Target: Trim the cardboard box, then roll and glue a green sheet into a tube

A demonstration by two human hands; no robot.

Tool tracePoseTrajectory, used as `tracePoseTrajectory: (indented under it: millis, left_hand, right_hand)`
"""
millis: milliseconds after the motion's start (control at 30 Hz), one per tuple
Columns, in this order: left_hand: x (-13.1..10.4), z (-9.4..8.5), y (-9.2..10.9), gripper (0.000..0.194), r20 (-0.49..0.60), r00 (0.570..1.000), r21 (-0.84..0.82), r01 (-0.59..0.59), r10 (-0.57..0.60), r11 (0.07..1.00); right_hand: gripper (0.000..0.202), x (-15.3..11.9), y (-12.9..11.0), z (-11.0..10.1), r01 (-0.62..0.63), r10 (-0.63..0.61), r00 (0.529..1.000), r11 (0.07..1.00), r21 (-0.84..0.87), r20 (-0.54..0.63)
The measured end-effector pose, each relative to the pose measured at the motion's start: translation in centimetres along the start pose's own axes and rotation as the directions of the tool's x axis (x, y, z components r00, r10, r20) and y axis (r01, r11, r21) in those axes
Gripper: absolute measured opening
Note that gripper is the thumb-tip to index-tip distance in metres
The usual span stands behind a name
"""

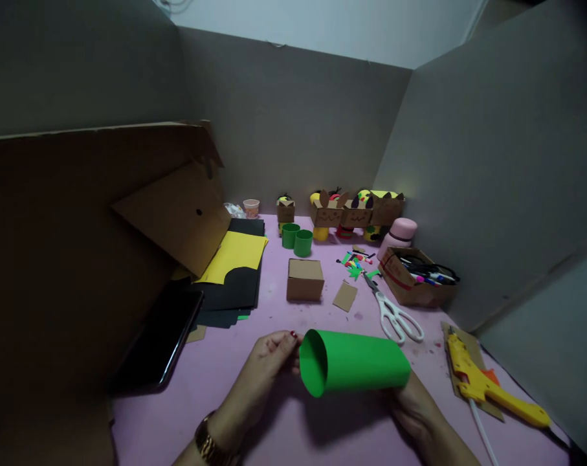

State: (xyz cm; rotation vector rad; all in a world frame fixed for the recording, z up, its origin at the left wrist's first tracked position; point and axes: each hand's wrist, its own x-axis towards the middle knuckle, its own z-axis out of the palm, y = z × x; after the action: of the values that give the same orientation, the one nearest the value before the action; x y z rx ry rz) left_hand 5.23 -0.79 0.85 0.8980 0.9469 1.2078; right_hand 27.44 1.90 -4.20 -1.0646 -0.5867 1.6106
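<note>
A green paper tube (pixel 365 359) is held above the pink table top, lying sideways with its open end facing left. My left hand (pixel 270 360), with a watch on its wrist, pinches at the rim of that open end; the thumb shows and the other fingers are partly hidden. Around the lower right end of the tube is my right hand (pixel 412 408), most of its fingers hidden behind the paper. Beyond the tube stands a small closed cardboard box (pixel 305 281), with a flat cardboard piece (pixel 345 296) to its right.
White-handled scissors (pixel 395 317) and a yellow glue gun (pixel 492 388) lie to the right, near a box of pens (pixel 414 288). Two green paper rings (pixel 303 243) and several cardboard-headed figures stand behind. At left are black and yellow sheets (pixel 237 249) and a dark tablet (pixel 160 349).
</note>
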Motion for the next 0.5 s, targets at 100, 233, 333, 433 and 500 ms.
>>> tracePoseTrajectory:
  millis: [100,233,333,433,500]
  left_hand:
    - [-0.17,0.06,0.04,0.038,0.022,1.000,0.003,0.013,-0.013,1.000]
    - [-0.20,-0.29,-0.23,0.037,0.001,1.000,-0.002,0.011,-0.011,1.000]
    - [-0.32,-0.46,-0.29,0.039,-0.014,1.000,-0.010,0.009,-0.009,1.000]
    - [-0.44,-0.44,-0.21,0.043,-0.004,1.000,-0.013,-0.005,0.005,1.000]
    - [-0.47,-0.41,-0.19,0.042,-0.018,0.998,-0.003,-0.053,0.053,0.999]
  right_hand:
    - [0.031,-0.01,0.04,-0.13,-0.005,0.005,1.000,1.000,0.026,-0.017]
    - [0.031,-0.23,-0.14,-0.06,0.017,-0.016,0.999,1.000,0.021,-0.050]
    - [0.031,-0.57,-0.36,0.01,0.041,-0.041,0.999,0.999,0.014,-0.019]
    - [0.026,-0.74,-0.48,-0.07,0.085,-0.085,0.996,0.996,-0.011,0.002]
    - [0.023,-0.64,-0.43,-0.25,0.138,-0.137,0.990,0.988,-0.065,0.011]
